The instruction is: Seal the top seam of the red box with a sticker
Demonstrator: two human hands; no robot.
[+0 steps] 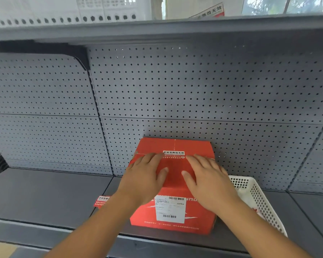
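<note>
Head view: both hands, left [145, 175] and right [206, 178], lie flat and open atop the closed red box [172, 213], sticker [173, 154] across its seam.

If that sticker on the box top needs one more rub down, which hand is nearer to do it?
Probably the right hand: its fingertips lie just beside the sticker on the seam of the box. The left hand lies flat too, its fingertips slightly farther off. It is close.

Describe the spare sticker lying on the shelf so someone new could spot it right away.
On the grey shelf, look just left of the red box, beside the left hand's forearm. The spare sticker lies flat there, unlike the sticker on the box's seam.
</note>
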